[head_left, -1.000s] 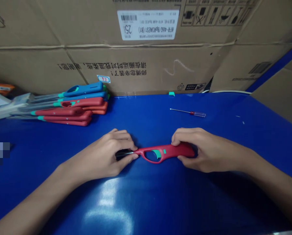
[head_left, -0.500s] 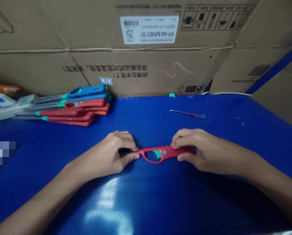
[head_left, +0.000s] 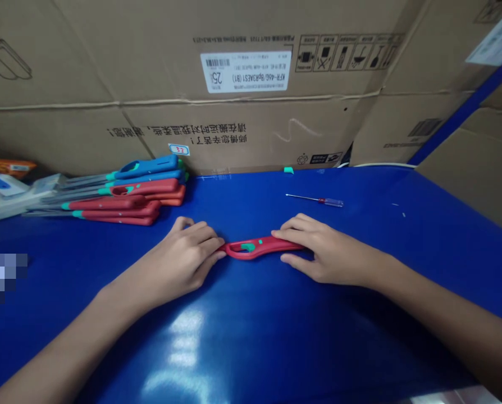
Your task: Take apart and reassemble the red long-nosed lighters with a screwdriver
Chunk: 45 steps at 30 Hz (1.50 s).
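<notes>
Blue table (head_left: 360, 314): two hands, left (head_left: 182, 262) and right (head_left: 318, 252), pinching one red lighter (head_left: 255, 248)

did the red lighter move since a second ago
Yes. Against the screwdriver, the red lighter has shifted left and toward the cardboard boxes, held by the left hand and right hand.

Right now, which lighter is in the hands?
The red lighter alone mid-table, gripped by left hand and right hand; the others lie stacked far left.
</notes>
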### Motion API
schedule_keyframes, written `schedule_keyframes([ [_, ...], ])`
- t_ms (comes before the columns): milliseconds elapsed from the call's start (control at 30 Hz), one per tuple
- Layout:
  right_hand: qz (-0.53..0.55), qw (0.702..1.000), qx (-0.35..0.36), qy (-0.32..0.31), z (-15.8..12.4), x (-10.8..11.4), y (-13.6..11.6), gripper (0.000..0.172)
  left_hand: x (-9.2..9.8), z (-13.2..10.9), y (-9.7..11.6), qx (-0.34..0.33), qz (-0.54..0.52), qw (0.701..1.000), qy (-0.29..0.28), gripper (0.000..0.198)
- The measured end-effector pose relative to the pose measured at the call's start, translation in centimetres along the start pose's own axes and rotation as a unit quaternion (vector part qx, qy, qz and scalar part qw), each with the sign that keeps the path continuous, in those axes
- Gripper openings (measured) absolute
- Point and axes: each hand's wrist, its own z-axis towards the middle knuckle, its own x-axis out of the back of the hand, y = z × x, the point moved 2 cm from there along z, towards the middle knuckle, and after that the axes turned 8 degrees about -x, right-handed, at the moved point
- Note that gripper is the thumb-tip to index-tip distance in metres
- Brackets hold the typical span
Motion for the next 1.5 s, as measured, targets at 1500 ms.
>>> schedule_keyframes([
  [1500, -0.096, 0.952, 0.189, 0.222, 0.4, -1.8, -2.7, 0.015, -0.5, 1.2, 3.5, -0.096, 0.081, 0.958, 0.257, 0.011],
])
